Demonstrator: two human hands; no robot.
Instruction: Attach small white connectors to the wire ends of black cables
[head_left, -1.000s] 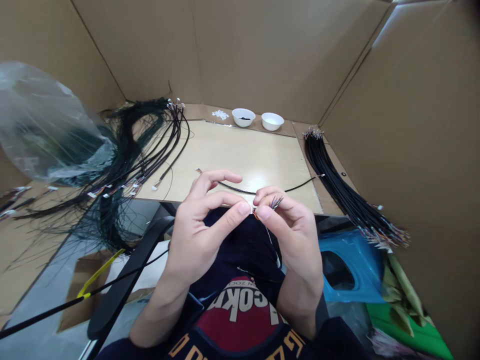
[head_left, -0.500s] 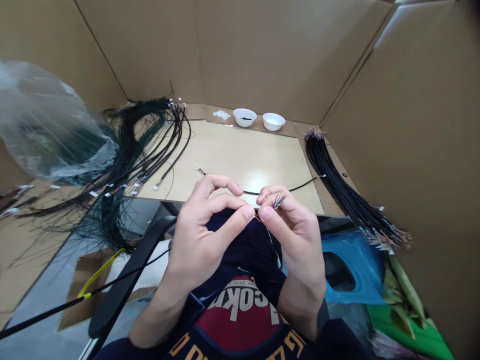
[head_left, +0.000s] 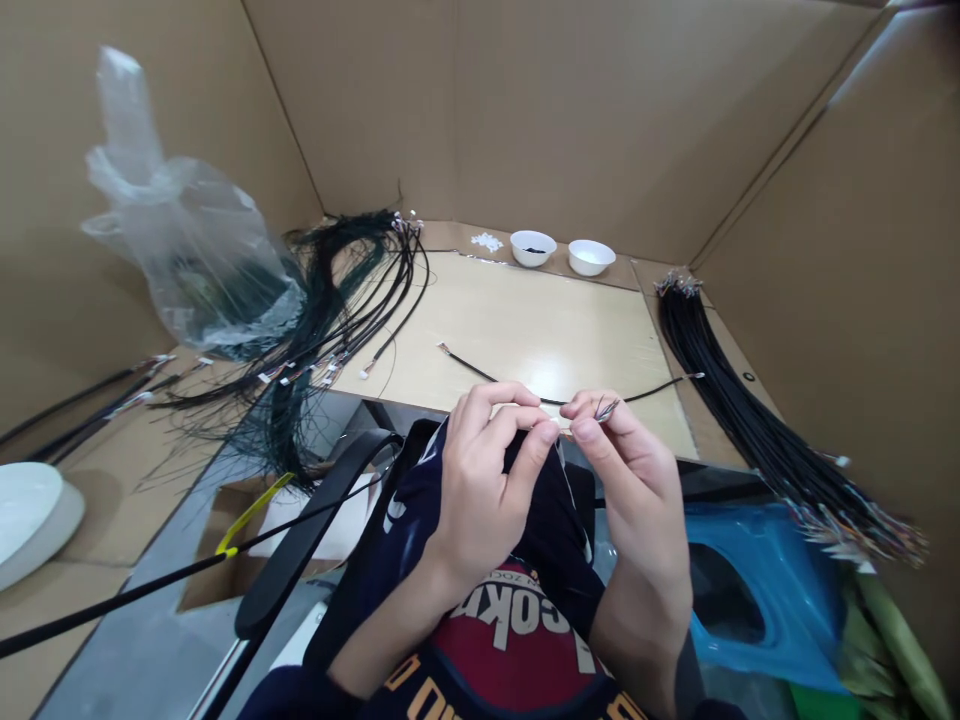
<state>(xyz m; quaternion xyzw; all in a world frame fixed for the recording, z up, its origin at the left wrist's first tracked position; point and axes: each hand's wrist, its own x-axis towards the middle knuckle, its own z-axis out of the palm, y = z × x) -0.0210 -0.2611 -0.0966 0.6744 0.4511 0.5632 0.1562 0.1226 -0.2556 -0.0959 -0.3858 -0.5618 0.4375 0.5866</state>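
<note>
My left hand (head_left: 491, 480) is closed in a pinch, thumb against index finger, on a small white connector (head_left: 555, 424) that is mostly covered by the fingertips. Facing it, my right hand (head_left: 637, 480) pinches a bundle of thin coloured wires (head_left: 606, 409), whose loose ends stick up past the fingers. The two sets of fingertips are very close together above my lap. Just behind them a black cable (head_left: 480, 371) with a connector at its left end lies across the board.
Black cables (head_left: 720, 370) lie bundled at right; more cables (head_left: 409, 300) and dark tangled strands (head_left: 292, 400) lie at left, beside a plastic bag (head_left: 202, 260). White bowls (head_left: 591, 258) and small white pieces (head_left: 487, 242) stand at the back. A black armrest (head_left: 300, 540) is near my left arm.
The view has shifted left, so everything sits further right and a white dish shows at left. My hands keep their pinches close together; the wire ends now lean lower.
</note>
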